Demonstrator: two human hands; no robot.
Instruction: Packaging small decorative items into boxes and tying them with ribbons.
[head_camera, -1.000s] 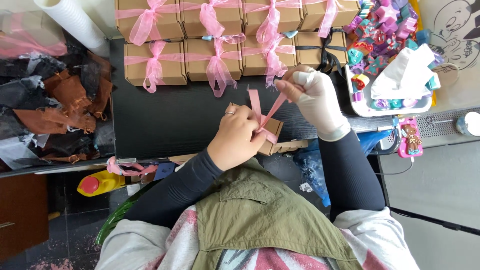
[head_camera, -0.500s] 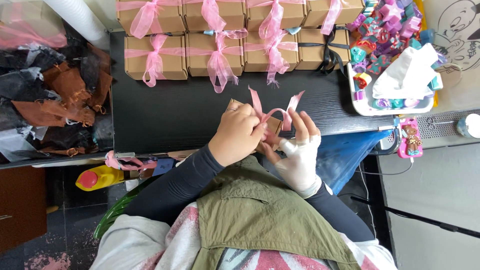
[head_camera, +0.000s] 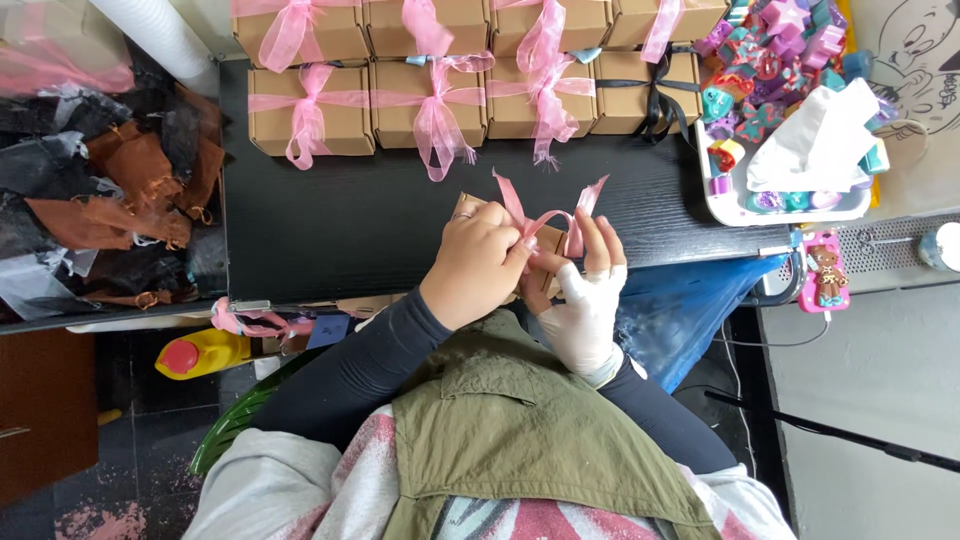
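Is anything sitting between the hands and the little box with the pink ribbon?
Nothing visible. The left hand presses on the small cardboard box, and the gloved right hand pinches the pink ribbon directly beside it.

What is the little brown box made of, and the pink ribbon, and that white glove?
The small brown box looks like plain matte cardboard, with folded edges. The sheer pink ribbon seems thin see-through fabric, perhaps organza; the dark desk shows through it. The white fingerless glove on the right hand looks like thin stretchy rubber or latex, smooth and snug.
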